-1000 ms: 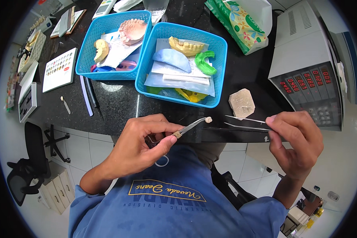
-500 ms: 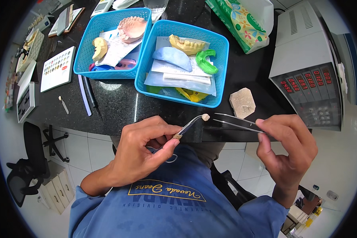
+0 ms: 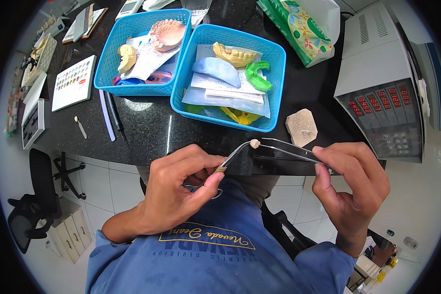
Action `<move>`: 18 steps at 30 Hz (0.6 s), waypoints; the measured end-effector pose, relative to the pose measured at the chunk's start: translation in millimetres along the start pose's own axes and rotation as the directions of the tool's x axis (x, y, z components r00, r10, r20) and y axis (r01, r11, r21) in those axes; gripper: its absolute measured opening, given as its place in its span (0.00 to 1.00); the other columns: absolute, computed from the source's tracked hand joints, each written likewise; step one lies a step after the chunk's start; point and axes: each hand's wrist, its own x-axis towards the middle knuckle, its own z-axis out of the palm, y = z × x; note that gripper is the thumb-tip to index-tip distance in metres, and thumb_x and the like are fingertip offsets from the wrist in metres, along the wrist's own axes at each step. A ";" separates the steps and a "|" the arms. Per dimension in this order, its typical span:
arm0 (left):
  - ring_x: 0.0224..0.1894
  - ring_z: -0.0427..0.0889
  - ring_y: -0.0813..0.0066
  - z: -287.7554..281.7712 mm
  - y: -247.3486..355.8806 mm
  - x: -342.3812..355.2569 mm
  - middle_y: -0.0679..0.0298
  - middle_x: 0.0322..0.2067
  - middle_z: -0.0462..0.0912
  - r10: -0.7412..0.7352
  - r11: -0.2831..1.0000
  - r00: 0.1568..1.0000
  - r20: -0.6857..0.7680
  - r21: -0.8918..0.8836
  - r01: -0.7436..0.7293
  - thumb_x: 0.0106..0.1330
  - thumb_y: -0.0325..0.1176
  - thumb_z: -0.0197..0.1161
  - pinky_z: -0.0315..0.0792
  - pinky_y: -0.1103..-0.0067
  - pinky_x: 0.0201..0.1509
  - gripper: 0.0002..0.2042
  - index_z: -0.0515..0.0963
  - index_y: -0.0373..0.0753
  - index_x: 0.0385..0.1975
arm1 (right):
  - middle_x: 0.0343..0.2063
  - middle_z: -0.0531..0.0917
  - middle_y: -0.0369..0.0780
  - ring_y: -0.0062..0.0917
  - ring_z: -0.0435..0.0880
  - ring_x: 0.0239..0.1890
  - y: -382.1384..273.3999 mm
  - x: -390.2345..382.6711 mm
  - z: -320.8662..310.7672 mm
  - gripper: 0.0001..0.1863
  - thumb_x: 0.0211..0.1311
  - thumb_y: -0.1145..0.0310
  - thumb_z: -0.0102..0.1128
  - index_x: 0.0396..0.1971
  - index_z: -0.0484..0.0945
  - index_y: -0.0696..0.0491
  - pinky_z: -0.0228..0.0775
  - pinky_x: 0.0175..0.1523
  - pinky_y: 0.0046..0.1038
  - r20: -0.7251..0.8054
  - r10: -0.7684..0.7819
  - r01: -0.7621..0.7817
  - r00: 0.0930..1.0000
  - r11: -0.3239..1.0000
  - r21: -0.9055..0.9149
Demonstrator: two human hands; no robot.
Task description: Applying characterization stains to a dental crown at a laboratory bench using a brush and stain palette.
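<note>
My left hand (image 3: 179, 183) is closed around curved-tip forceps (image 3: 234, 156) with what look like finger loops. A small cream-white tooth crown (image 3: 255, 143) is at the tip of these forceps, over the front edge of the black counter. Between the thumb and fingers of my right hand (image 3: 353, 181) are slim metal tweezers (image 3: 291, 151). Their two prongs are spread and point left at the crown. The lower prong ends right beside it; whether it touches, I cannot tell. Beyond the tweezers lies a beige ridged firing tray (image 3: 301, 127) with a small pin on it.
Two blue baskets (image 3: 277, 83) hold dental casts, papers and a green mouthpiece-shaped piece (image 3: 258, 76). A grey furnace unit (image 3: 382, 93) with red digits stands right. A green tissue pack (image 3: 299, 34) lies at the back. Left are a shade palette (image 3: 73, 83) and a black pen-like tool (image 3: 115, 115).
The tweezers have moved slightly left, bringing their prongs up to the crown. My left hand keeps hold of the forceps, almost in the same place.
</note>
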 end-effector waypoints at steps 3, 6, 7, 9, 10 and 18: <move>0.24 0.80 0.80 0.7 0.5 -0.6 0.62 0.26 0.76 -0.003 1.000 1.000 -0.005 0.005 0.003 0.54 0.19 0.60 0.74 0.86 0.26 0.10 0.78 0.30 0.37 | 0.20 0.77 0.37 0.25 0.74 0.20 -0.9 0.1 -1.6 0.16 0.27 0.83 0.63 0.25 0.80 0.56 0.63 0.22 0.23 0.005 0.003 -0.003 1.000 1.000 -0.017; 0.24 0.80 0.79 1.6 1.3 -0.5 0.62 0.26 0.77 0.011 1.000 1.000 -0.007 0.009 -0.011 0.53 0.19 0.61 0.74 0.86 0.26 0.10 0.78 0.30 0.37 | 0.23 0.78 0.40 0.25 0.78 0.25 -1.8 -0.5 -5.1 0.16 0.31 0.85 0.60 0.28 0.80 0.57 0.70 0.27 0.20 0.081 0.011 -0.009 0.997 1.000 -0.029; 0.24 0.80 0.79 1.9 1.7 -0.3 0.62 0.26 0.77 0.012 1.000 1.000 -0.007 0.009 -0.012 0.53 0.19 0.61 0.74 0.86 0.26 0.10 0.78 0.30 0.37 | 0.23 0.78 0.40 0.25 0.78 0.24 -1.9 -0.5 -5.1 0.16 0.31 0.85 0.60 0.28 0.80 0.57 0.70 0.27 0.20 0.085 0.010 -0.007 0.996 0.999 -0.033; 0.24 0.80 0.79 2.4 2.8 -0.1 0.62 0.26 0.77 0.010 1.000 1.000 -0.009 0.021 -0.009 0.53 0.19 0.61 0.75 0.86 0.26 0.10 0.78 0.30 0.37 | 0.23 0.78 0.40 0.25 0.78 0.24 -2.0 -0.3 -5.2 0.16 0.32 0.85 0.60 0.28 0.80 0.57 0.70 0.27 0.20 0.088 0.007 -0.004 0.996 0.999 -0.037; 0.24 0.80 0.79 2.6 2.7 -0.1 0.62 0.26 0.77 0.010 1.000 1.000 -0.009 0.022 -0.010 0.53 0.19 0.61 0.75 0.86 0.26 0.10 0.78 0.30 0.37 | 0.23 0.78 0.40 0.25 0.78 0.24 -2.1 -0.2 -5.2 0.16 0.32 0.85 0.61 0.28 0.80 0.57 0.69 0.26 0.20 0.089 0.010 -0.007 0.996 0.999 -0.036; 0.25 0.81 0.78 4.7 2.4 1.2 0.60 0.27 0.77 0.062 0.997 0.998 -0.021 0.042 -0.061 0.52 0.16 0.60 0.75 0.87 0.26 0.10 0.77 0.28 0.35 | 0.20 0.76 0.37 0.26 0.74 0.19 -0.5 0.6 1.4 0.15 0.28 0.84 0.63 0.25 0.79 0.57 0.64 0.22 0.23 0.007 -0.015 0.015 1.000 1.000 -0.026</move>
